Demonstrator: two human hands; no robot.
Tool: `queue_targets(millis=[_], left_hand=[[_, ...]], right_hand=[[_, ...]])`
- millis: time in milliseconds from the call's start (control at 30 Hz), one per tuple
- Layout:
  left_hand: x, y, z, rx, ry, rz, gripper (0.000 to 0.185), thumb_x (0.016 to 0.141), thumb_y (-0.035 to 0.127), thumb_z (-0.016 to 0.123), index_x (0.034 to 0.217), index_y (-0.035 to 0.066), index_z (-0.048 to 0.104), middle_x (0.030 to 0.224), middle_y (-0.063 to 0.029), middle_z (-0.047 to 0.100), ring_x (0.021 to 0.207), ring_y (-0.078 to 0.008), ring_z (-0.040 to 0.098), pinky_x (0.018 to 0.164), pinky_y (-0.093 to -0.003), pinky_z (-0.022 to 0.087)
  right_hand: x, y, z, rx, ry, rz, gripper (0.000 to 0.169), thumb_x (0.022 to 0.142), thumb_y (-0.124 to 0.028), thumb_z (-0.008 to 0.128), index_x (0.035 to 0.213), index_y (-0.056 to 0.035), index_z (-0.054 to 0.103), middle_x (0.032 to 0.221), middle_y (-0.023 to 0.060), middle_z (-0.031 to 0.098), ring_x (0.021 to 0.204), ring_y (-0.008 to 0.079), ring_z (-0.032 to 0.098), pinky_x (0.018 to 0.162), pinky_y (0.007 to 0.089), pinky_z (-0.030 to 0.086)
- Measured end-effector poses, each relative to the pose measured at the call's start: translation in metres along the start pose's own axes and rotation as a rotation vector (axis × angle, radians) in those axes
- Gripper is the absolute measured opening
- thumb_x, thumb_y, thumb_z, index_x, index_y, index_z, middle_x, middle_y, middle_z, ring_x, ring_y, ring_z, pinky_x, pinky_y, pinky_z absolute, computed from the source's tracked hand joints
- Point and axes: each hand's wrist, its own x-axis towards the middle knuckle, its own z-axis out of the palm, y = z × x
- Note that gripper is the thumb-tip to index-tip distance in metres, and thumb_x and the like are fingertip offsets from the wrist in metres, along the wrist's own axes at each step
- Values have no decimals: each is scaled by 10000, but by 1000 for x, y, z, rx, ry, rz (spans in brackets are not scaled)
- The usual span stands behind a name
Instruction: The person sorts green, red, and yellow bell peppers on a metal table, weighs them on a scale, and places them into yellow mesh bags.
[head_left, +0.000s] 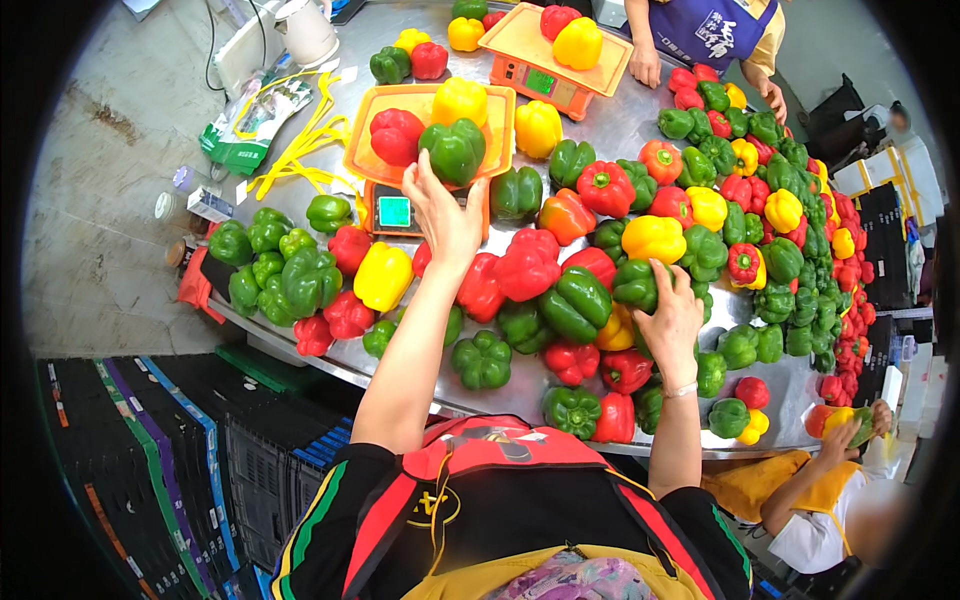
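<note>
My left hand (448, 217) reaches to the near edge of an orange scale tray (360, 135), its fingers on a green bell pepper (453, 152). A red bell pepper (396, 137) and a yellow bell pepper (460, 101) lie beside it on the tray. Below the tray, the scale's display (394, 211) is lit. My right hand (673, 319) grips another green bell pepper (635, 286) over the pile to the right, next to a yellow bell pepper (654, 238).
Loose peppers cover much of the metal table (525, 379). A second orange scale (553, 75) stands behind, near a co-worker's hands (645, 64). Yellow tape strips (300, 150) and a white kettle (306, 34) are at the left. Another co-worker (814, 487) holds peppers at the right.
</note>
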Motion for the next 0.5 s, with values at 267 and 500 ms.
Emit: queue_targets(millis=[267,500], left_hand=[[-119,-18,-93,-202,-401,123,469,772,-7,677,1218,22,534,1196,-225,480,1117,-403,522,942,-431,448],[-92,-36,-151,-223,-422,252,256,779,-37,661,1026,27,646,1013,-150,625,955,-330,620,853,-395,506]], right_hand=[[1,-2,-6,-37,-104,-32,898,612,-199,854,1411,-188,445,1393,197,445,1094,334,575,886,447,442],[-2,-29,-36,138,91,-114,618,754,-86,757,1326,-79,523,1331,171,511,1213,357,500,974,450,424]])
